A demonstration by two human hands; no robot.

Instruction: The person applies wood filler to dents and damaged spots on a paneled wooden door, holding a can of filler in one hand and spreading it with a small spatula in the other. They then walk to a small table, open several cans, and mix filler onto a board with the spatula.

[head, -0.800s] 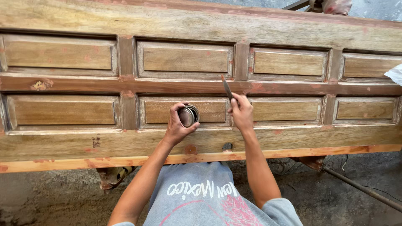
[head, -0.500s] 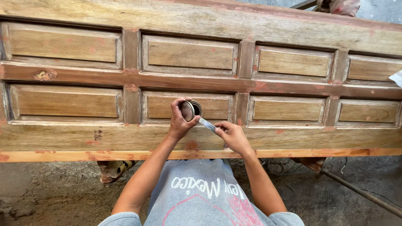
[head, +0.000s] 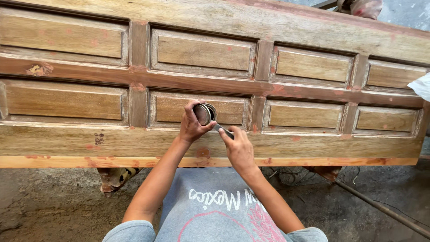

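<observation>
Gripping a small round tin (head: 204,114) between thumb and curled fingers, the left hand (head: 192,125) holds it tilted just above the near edge of a long panelled wooden door (head: 251,22) that lies flat across the view. The right hand (head: 238,150) is closed around a thin metal blade (head: 222,130), whose tip reaches into the tin's open mouth. Both hands meet over the middle panel of the near row, with the tin in front of that panel's lower right corner. The door carries two rows of recessed panels with worn, reddish patches along the rails. Below the near edge are a grey printed shirt (head: 215,210) and a dusty concrete floor (head: 49,201), with a metal rod (head: 380,208) lying on the floor at the right.
</observation>
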